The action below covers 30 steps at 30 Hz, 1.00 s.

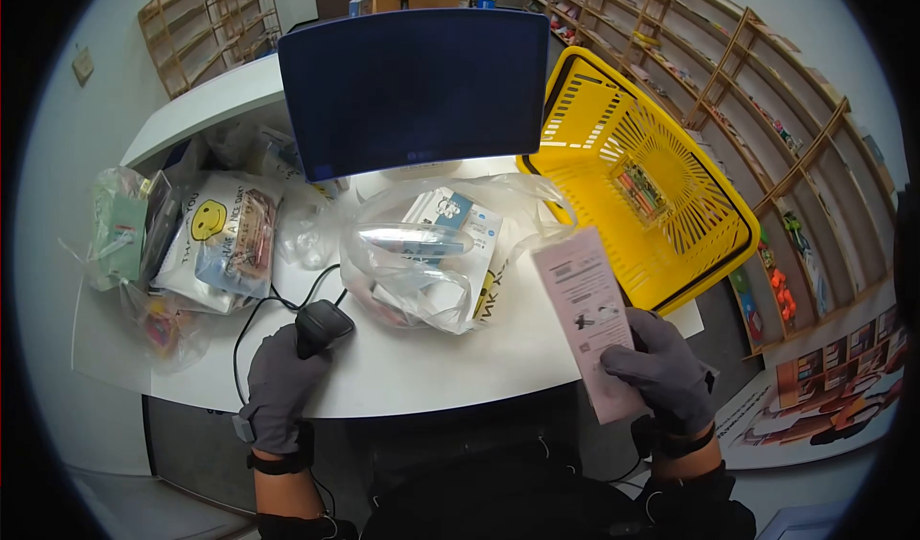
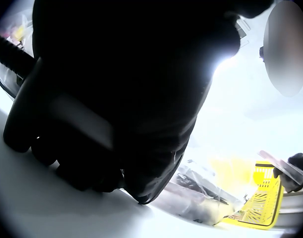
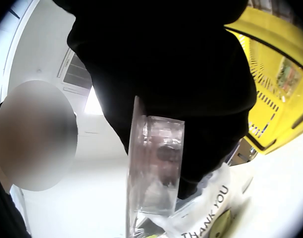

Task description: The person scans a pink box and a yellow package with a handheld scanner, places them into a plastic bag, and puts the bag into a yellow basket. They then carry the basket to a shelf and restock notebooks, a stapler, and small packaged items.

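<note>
At 7 o'clock the left hand (image 1: 280, 387) is curled round a scanner (image 1: 321, 326) that rests on the table (image 1: 422, 377). At 5 o'clock a pack (image 1: 586, 310) is held up by the right hand (image 1: 661, 367), with the fingers clamped on its lower end. The pack is judged light and thin, a stiff card with a clear blister (image 3: 156, 163). It may bend or slip, so the card edge is better gripped than the blister. Further off, a bag (image 1: 431, 262) lies at 12 o'clock, a basket (image 1: 738, 224) at 2 o'clock, and a monitor (image 1: 412, 90) is seen behind
</note>
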Each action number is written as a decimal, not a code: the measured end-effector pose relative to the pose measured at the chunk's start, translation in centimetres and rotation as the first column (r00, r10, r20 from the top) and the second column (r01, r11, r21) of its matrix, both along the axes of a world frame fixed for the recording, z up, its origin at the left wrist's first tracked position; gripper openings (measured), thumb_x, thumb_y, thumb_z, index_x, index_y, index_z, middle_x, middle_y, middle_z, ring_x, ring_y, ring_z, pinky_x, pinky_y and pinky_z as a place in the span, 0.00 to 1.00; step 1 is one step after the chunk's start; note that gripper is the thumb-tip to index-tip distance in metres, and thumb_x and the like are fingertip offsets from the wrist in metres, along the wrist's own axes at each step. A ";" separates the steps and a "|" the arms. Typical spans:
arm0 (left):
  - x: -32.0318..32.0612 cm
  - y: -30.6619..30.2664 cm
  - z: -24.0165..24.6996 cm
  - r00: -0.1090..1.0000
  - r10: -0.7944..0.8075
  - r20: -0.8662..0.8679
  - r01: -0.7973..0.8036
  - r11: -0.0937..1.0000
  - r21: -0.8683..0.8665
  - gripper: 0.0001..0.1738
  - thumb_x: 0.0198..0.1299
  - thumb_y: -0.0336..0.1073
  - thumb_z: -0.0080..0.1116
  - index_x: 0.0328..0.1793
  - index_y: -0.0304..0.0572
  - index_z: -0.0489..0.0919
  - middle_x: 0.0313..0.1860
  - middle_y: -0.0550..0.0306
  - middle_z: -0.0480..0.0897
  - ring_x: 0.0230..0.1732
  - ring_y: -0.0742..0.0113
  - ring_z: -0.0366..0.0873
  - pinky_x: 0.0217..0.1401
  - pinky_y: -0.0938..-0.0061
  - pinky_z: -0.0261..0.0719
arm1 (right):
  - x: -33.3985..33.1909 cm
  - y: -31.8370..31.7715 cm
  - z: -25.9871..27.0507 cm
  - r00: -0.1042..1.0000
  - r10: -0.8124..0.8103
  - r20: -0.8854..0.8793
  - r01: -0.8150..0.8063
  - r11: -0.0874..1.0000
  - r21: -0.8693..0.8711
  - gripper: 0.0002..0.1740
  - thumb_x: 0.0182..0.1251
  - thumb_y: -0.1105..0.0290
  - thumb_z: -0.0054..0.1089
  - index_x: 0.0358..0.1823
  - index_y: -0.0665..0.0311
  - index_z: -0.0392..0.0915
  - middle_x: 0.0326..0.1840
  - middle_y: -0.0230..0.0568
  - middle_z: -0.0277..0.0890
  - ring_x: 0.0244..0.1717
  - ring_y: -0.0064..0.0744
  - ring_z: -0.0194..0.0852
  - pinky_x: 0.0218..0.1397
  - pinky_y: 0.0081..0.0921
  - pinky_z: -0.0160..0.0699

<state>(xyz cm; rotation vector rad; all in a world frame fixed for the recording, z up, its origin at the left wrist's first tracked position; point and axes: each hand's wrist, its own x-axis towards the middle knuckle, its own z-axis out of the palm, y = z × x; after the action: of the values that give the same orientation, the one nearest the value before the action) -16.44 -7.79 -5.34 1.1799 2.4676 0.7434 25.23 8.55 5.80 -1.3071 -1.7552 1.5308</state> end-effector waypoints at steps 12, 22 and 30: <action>0.7 -0.2 0.3 0.999 -0.022 -0.031 0.025 0.995 0.093 0.20 0.58 0.46 0.71 0.49 0.40 0.91 0.39 0.41 0.92 0.45 0.40 0.91 0.48 0.53 0.84 | -14.7 4.0 1.4 0.775 0.028 0.631 -0.504 0.629 0.592 0.13 0.71 0.61 0.64 0.46 0.63 0.88 0.40 0.53 0.88 0.43 0.57 0.89 0.47 0.47 0.84; 0.1 -0.2 -0.1 0.999 -0.037 0.003 0.036 0.994 0.099 0.19 0.57 0.45 0.71 0.49 0.41 0.91 0.40 0.41 0.92 0.45 0.39 0.90 0.48 0.53 0.84 | -21.2 8.6 -2.0 0.904 -0.032 0.426 -0.426 0.029 0.904 0.07 0.68 0.70 0.62 0.42 0.65 0.83 0.34 0.55 0.84 0.39 0.58 0.86 0.44 0.52 0.81; 0.3 -0.3 0.3 0.999 -0.028 0.026 0.026 0.996 0.087 0.20 0.56 0.44 0.72 0.50 0.40 0.90 0.40 0.41 0.92 0.45 0.40 0.90 0.47 0.53 0.84 | -20.5 9.2 -4.9 0.884 0.135 0.448 -0.468 0.207 0.859 0.25 0.70 0.65 0.64 0.67 0.64 0.78 0.45 0.51 0.87 0.46 0.57 0.88 0.51 0.48 0.85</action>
<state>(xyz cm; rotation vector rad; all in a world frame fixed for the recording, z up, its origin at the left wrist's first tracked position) -16.13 -8.07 -5.05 1.2228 2.4142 0.8605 4.69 17.79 0.95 -0.4751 -2.5624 0.0632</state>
